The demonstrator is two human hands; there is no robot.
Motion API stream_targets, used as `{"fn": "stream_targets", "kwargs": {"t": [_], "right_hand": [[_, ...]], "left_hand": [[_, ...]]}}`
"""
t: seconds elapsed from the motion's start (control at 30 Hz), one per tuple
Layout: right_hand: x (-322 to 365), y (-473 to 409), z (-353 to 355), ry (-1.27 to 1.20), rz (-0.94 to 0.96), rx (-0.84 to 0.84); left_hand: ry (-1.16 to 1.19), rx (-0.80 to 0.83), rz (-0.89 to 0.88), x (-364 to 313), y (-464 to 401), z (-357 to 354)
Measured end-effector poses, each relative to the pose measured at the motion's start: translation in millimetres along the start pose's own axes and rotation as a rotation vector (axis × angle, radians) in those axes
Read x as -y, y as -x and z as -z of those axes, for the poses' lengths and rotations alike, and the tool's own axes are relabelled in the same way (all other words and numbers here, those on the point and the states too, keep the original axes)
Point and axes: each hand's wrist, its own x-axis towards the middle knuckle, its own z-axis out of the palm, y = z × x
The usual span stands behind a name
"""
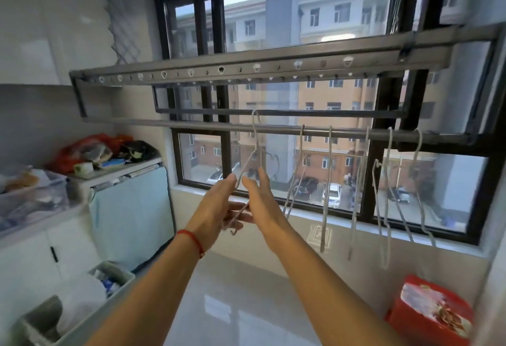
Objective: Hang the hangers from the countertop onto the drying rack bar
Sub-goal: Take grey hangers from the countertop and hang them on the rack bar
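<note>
A: What are the hands doing?

B: Both are raised toward the window. The left hand (pixel 219 206) grips the lower part of a wire hanger (pixel 247 170), fingers curled round it. The right hand (pixel 260 198) is beside it, fingers straight and together, the palm side against the hanger's wire. Whether it presses or only touches, I cannot tell.

A: And the hanger itself?

B: Tilted, its hook up by the bar (pixel 219 126) of the rack (pixel 246 66). It reaches bar height, but I cannot tell whether it is over the bar. More hangers (pixel 356 181) already hang from the bar to the right, spaced along it.

A: Containers?

B: A grey bin (pixel 90 315) at lower left holds white bags and some blue-and-white packets. A clear box (pixel 32 195) at the left edge has blurred contents. A red bag (pixel 432 315) stands on the glossy countertop (pixel 246 304) at lower right.

A: The arms?

B: Both stretched forward and upward, almost straight, converging at the hanger. The left wrist wears a red string (pixel 193 240).
</note>
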Motion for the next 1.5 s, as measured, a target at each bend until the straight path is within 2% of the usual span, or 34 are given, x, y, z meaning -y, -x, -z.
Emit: {"fn": "stream_targets", "kwargs": {"t": [0.2,0.37,0.53,0.63,0.7,0.77,0.93,1.03,1.13,1.2,1.3,1.5], "right_hand": [[20,-10,21,0.026,0.057,-0.050],[14,-7,31,0.085,0.005,-0.034],[5,4,47,0.105,0.004,-0.007],[11,16,63,0.097,0.062,-0.027],[13,26,78,0.077,0.082,-0.049],[13,40,96,0.035,0.108,-0.081],[19,69,161,-0.092,0.178,-0.225],[20,86,210,-0.173,0.219,-0.297],[18,112,257,-0.233,0.264,-0.419],[12,129,294,-0.313,0.267,-0.510],[-9,163,367,-0.193,0.166,-0.631],[-73,246,517,-0.161,-0.072,-0.947]], "left_hand": [[-0.050,0.008,-0.003,-26,-26,-29],[-0.132,-0.006,0.011,-7,-49,-45],[-0.127,0.065,0.128,14,-54,-50],[-0.171,0.026,0.159,11,-50,-53],[-0.329,-0.092,0.029,4,-41,-61],[-0.428,-0.212,-0.224,-8,-23,-79],[-0.436,-0.251,-0.629,-37,22,-168],[-0.318,-0.117,-0.718,-43,41,-228],[-0.200,0.065,-0.711,-41,59,-290],[-0.096,0.219,-0.631,-35,66,-336],[0.050,0.390,-0.466,-22,73,-414],[0.143,0.695,-0.079,22,105,-587]]}}
